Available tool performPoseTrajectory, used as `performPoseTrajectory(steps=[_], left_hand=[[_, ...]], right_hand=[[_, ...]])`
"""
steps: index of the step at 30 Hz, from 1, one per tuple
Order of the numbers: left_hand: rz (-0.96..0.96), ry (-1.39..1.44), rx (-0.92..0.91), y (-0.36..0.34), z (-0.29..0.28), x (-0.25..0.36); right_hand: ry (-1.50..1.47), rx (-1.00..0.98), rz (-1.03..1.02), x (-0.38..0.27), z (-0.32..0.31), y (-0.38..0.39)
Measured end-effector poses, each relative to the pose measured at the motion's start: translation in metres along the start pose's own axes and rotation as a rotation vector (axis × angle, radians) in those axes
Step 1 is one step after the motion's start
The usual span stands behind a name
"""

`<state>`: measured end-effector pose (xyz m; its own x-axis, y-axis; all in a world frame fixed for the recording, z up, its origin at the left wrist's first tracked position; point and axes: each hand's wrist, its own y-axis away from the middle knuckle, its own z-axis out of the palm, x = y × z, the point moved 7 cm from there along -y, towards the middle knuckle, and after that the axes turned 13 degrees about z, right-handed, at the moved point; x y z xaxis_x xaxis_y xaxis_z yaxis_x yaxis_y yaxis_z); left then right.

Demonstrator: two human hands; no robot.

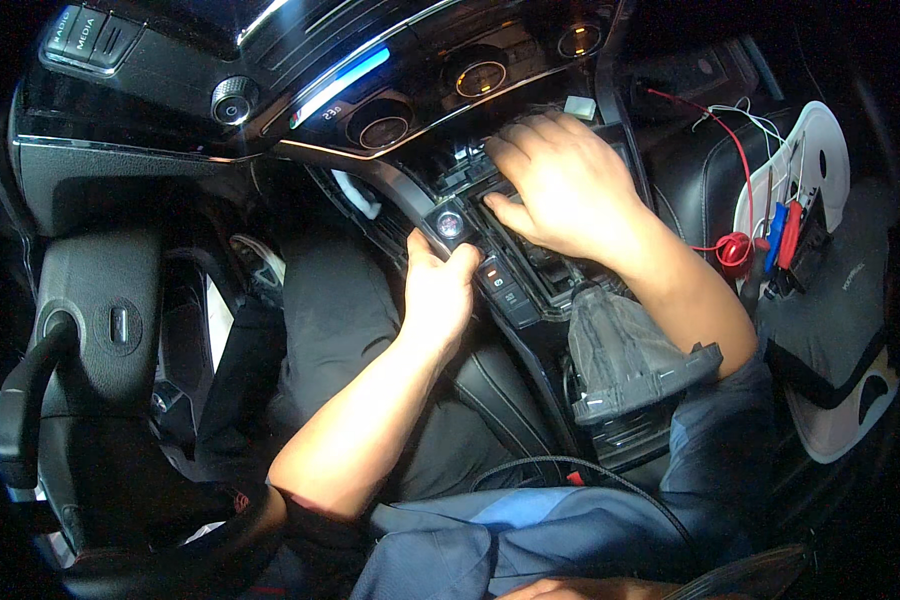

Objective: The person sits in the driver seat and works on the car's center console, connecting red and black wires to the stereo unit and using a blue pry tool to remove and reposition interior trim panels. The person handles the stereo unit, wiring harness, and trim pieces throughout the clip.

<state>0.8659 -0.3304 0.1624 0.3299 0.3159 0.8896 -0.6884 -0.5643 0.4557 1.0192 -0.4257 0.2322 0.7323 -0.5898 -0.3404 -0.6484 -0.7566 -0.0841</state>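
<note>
The centre console trim (pixel 511 292) is a black panel with a round silver button (pixel 450 224) and small switches. My left hand (pixel 440 290) grips its left edge, thumb on top just below the round button and fingers curled down the side. Across the opened console, my right hand (pixel 575 185) bends its fingers over the far part of the trim, thumb apart on the near side; its fingertips are partly hidden. Under my right forearm a grey fabric gear lever boot (pixel 615 345) stands up loose, its black frame (pixel 650 387) turned toward me.
The dashboard's climate knobs (pixel 481 78) lie just beyond my hands. On the seat at right are a red-handled tool (pixel 791 235), a blue-handled tool (pixel 775 238), a red coiled wire (pixel 733 250) and a white panel (pixel 823 160). A steering column (pixel 100 320) stands at left.
</note>
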Motion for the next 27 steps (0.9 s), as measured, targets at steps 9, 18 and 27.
performPoseTrajectory(steps=[9,18,27], left_hand=[[0.037,-0.256,0.082,-0.001,-0.001,0.006],[0.069,-0.327,-0.025,-0.032,-0.006,-0.019],[0.104,-0.412,0.003,-0.065,-0.021,-0.045]], right_hand=[[0.002,0.099,-0.027,-0.003,-0.005,0.000],[-0.636,-0.036,0.180,0.031,-0.057,0.011],[-0.053,-0.080,0.855,0.189,-0.217,0.201]])
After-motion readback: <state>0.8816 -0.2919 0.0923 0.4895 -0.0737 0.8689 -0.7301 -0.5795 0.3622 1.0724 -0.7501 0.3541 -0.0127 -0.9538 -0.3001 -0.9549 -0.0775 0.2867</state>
